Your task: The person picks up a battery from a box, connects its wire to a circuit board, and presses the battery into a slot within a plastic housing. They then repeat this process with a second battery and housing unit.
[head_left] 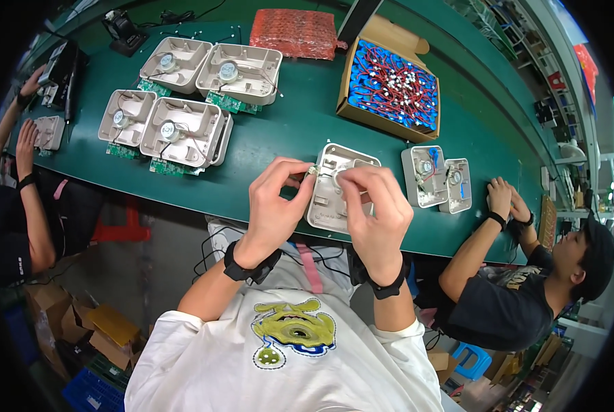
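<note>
A light grey plastic housing lies open side up on the green table in front of me. At its upper left edge, my left hand pinches a small pale green-and-white part, too small to make out fully. My right hand reaches over the housing's right side, thumb and fingertips closed together near its middle. Whatever those fingers hold is hidden behind them. The round part inside the housing is mostly covered by the right hand too.
Several grey housings with speakers and green circuit boards stand at left. A cardboard box of blue wired battery packs is at the back, beside red bubble wrap. Two housings sit at right. People work on both sides.
</note>
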Tool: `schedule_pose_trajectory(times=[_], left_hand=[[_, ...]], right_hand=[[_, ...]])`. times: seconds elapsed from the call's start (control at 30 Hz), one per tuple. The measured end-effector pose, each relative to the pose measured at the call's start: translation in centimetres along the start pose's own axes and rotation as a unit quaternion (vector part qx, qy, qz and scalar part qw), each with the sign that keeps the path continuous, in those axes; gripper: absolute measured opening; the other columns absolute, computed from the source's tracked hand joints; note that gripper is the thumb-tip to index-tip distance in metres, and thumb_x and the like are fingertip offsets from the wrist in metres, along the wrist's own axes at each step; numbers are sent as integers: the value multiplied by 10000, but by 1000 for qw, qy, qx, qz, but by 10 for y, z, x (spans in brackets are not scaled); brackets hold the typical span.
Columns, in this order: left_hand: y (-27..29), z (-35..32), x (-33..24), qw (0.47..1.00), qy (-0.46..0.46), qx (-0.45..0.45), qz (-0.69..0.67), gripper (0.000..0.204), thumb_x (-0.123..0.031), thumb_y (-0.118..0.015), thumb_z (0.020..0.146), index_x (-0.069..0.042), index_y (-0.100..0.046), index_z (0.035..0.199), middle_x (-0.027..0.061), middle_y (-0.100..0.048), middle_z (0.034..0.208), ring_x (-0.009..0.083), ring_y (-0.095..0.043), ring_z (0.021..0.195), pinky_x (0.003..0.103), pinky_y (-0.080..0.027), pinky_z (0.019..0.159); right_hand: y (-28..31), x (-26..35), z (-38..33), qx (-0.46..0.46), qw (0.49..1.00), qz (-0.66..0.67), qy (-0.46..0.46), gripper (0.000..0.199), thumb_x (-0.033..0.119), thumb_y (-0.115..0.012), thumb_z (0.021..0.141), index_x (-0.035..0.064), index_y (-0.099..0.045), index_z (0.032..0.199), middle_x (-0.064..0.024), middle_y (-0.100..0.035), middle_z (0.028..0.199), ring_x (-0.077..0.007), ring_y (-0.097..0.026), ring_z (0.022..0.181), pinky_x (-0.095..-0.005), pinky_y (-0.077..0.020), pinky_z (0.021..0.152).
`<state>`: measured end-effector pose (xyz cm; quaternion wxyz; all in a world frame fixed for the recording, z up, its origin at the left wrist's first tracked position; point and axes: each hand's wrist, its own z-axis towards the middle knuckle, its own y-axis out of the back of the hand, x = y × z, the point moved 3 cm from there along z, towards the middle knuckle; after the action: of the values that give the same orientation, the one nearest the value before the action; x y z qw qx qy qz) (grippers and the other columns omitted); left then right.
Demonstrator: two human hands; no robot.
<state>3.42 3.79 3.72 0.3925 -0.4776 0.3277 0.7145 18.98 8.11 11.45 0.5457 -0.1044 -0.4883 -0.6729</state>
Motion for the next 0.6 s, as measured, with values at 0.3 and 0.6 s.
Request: schedule_pose_trajectory(times=[0.3, 0.6], left_hand=[[4, -1, 0, 999, 22, 28, 8, 173, 71, -742, 945, 57, -727, 1116, 108, -719, 1092, 142, -705, 925, 272, -595, 782], [1, 1, -1, 1000, 18, 4, -9, 157, 31, -755, 924, 26, -729, 1079, 119, -728, 1000, 209, -725, 812, 318, -588, 724]], right_hand=[[13, -5, 7, -40, 980, 129, -145, 86, -75, -748, 934, -52, -711, 1007, -81, -678, 969, -83, -637, 669, -215, -492, 561], [3, -13, 1, 86, 979, 23, -184, 112, -9, -772, 947, -44, -710, 1034, -33, -640, 892, -68, -613, 719, -251, -466, 614]])
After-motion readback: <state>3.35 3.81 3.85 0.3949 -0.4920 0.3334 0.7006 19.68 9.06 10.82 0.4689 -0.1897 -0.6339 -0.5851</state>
